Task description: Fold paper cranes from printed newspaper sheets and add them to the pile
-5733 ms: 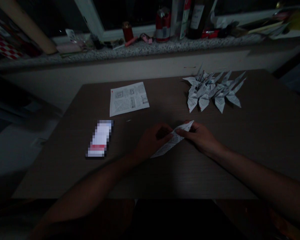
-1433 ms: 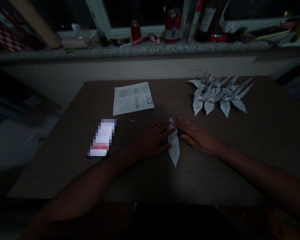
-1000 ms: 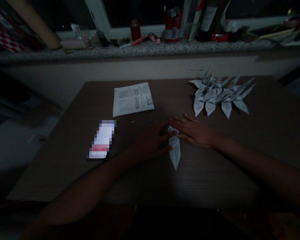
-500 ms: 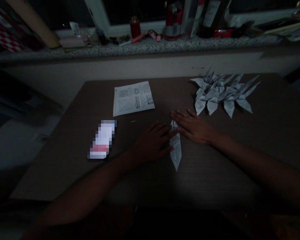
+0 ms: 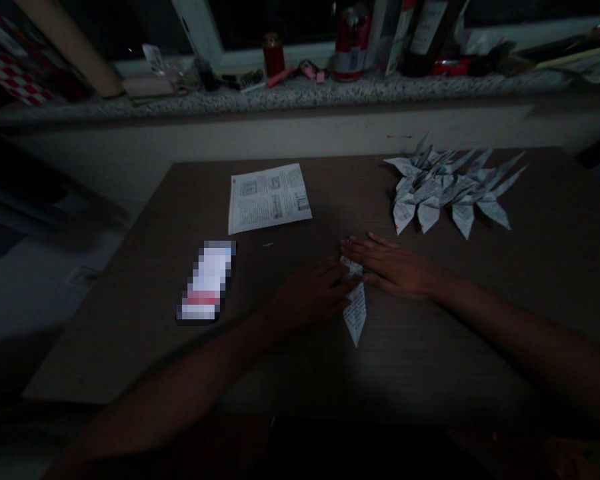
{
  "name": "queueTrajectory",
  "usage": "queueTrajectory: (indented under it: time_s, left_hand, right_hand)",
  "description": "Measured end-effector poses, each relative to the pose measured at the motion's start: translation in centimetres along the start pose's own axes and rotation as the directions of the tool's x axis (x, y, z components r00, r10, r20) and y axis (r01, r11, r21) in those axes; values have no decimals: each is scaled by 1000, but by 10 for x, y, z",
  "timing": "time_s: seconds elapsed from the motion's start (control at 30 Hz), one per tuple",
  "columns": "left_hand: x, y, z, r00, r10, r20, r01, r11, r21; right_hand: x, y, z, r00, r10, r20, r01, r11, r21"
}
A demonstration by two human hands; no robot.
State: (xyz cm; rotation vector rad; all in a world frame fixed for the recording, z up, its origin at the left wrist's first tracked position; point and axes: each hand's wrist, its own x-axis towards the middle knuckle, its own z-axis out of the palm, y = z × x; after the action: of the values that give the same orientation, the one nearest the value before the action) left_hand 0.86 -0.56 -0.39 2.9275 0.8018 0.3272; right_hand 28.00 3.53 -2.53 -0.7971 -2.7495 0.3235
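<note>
A narrow folded piece of printed paper [image 5: 356, 313] lies on the dark wooden table [image 5: 430, 347], its point toward me. My left hand [image 5: 313, 293] lies flat with its fingers stretched onto the paper's left edge. My right hand [image 5: 393, 265] is also flat, fingers together, and presses the paper's upper part from the right. Neither hand grips the paper. The scene is dim.
A flat printed sheet [image 5: 269, 197] lies at the table's far middle. A pile of several folded paper cranes [image 5: 447, 190] sits at the far right. A phone-sized blurred object [image 5: 207, 280] lies at the left. Cans, bottles and clutter line the stone sill [image 5: 300, 93] behind.
The paper was first held up between both hands, then laid on the table. My right hand slid up along the fold and has come back down; my left hand shifted slightly toward me.
</note>
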Motion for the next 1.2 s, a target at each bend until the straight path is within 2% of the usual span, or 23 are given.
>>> queueTrajectory:
  time_s: [0.1, 0.23, 0.3, 0.4, 0.63, 0.8, 0.93, 1.07, 1.2]
  left_hand:
    - [1, 3, 2, 1000, 4, 16, -4, 1000, 2]
    - [1, 6, 3, 1000, -14, 5, 14, 1000, 9]
    - [1, 7, 2, 1000, -20, 17, 20, 1000, 3]
    - [1, 8, -1, 1000, -22, 20, 22, 1000, -9]
    - [2, 8, -3, 999, -16, 33, 17, 1000, -25]
    - [0, 7, -3, 999, -32, 27, 33, 999, -36]
    - [-1, 7, -2, 999, -38, 13, 39, 998, -57]
    - [-2, 6, 1, 999, -37, -3, 36, 997, -68]
    - [-1, 2, 3, 999, -29, -13, 28, 997, -68]
  right_hand:
    - [0, -2, -2, 1000, -25, -12, 25, 1000, 4]
    - [0, -4, -6, 990, -128, 57, 124, 990, 67]
    - [-1, -3, -6, 987, -138, 81, 131, 988, 86]
    - [-1, 0, -5, 992, -108, 71, 102, 992, 78]
    - [10, 15, 0, 1000, 28, -12, -29, 998, -51]
    - [14, 19, 0, 997, 67, -28, -69, 996, -64]
    - [5, 7, -6, 996, 37, -76, -39, 999, -23]
    - [-14, -20, -11, 989, -7, -145, 10, 1000, 21]
    - [-30, -44, -10, 984, -58, -166, 64, 997, 32]
